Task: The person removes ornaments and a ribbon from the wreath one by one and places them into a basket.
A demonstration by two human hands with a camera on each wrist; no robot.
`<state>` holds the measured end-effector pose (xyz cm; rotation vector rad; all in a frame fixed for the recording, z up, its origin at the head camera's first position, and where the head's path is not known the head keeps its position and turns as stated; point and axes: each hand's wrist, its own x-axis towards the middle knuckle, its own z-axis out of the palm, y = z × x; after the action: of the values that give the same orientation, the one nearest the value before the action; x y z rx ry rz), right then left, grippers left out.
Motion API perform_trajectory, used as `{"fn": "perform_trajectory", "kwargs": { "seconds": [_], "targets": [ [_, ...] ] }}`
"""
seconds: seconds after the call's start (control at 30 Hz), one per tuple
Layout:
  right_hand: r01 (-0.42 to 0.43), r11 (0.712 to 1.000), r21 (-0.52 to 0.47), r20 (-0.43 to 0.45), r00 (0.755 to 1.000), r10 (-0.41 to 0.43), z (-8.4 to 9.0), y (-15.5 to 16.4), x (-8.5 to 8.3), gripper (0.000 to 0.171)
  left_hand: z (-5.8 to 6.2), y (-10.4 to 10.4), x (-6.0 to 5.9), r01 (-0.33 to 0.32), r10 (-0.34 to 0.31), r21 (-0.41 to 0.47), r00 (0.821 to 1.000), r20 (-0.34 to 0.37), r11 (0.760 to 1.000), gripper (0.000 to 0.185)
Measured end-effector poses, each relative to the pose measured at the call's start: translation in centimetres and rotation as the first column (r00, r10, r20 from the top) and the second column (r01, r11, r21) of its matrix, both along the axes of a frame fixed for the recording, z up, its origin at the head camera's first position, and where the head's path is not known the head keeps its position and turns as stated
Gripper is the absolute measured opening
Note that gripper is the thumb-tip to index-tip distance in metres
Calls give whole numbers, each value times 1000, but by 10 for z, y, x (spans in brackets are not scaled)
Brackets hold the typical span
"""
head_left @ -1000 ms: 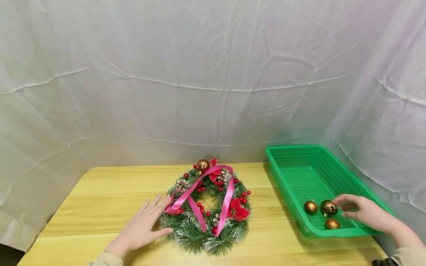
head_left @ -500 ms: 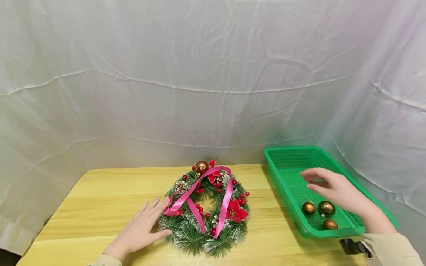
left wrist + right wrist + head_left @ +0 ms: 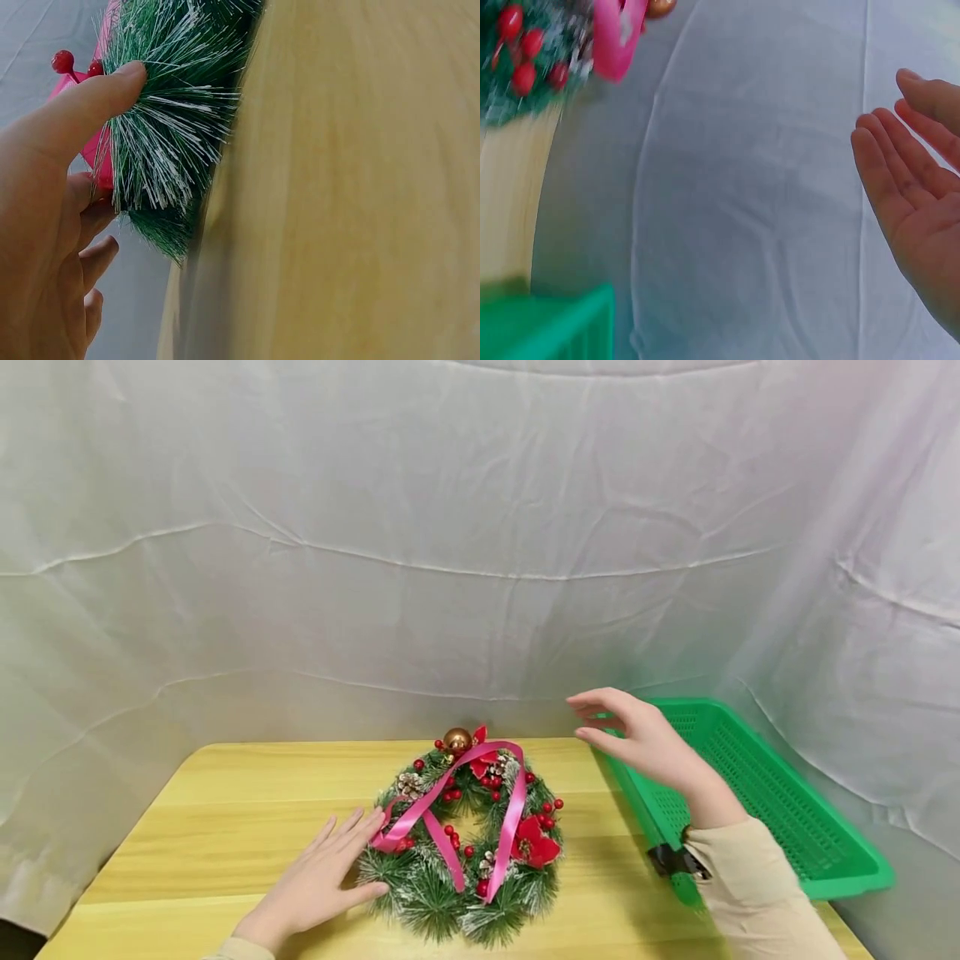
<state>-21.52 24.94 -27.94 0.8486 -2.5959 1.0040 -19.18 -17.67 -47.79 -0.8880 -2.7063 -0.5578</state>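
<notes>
On the wooden table [image 3: 225, 827], the green basket [image 3: 855, 887] could be knocked if your right sleeve [image 3: 753, 872], stretched over it, swings low. The wreath [image 3: 427, 902], lying flat before you, may skid if your left hand [image 3: 322, 878], fingers spread against its left side, pushes hard. Your right hand [image 3: 637, 735], empty and loosely curved in the air, might snag the pink ribbon [image 3: 514, 810] (it looks loose). The bronze ball [image 3: 457, 741] at the wreath's far edge could drop off if bumped.
</notes>
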Motion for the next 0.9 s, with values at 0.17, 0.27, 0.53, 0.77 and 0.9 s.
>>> {"fn": "perform_trajectory", "kwargs": {
  "seconds": [0.17,0.27,0.53,0.77,0.9],
  "targets": [
    [-34,997,-72,16,999,35,-2,-29,-17,35,0,0,0,-3,3,-2,1000,13,1000,88],
    [-45,991,-130,28,998,49,-3,-43,-28,34,-1,0,0,-4,4,-3,1000,17,1000,88],
    [-55,976,-210,111,991,79,-15,-71,-58,32,-1,1,-1,-2,2,-26,1000,14,1000,89],
    [-56,972,-229,180,979,98,-27,-93,-88,30,0,3,0,-5,6,-24,1000,16,1000,88],
    [-66,964,-256,251,959,132,-37,-102,-103,30,-1,3,-1,-9,10,-28,1000,15,1000,88]
  ]
}}
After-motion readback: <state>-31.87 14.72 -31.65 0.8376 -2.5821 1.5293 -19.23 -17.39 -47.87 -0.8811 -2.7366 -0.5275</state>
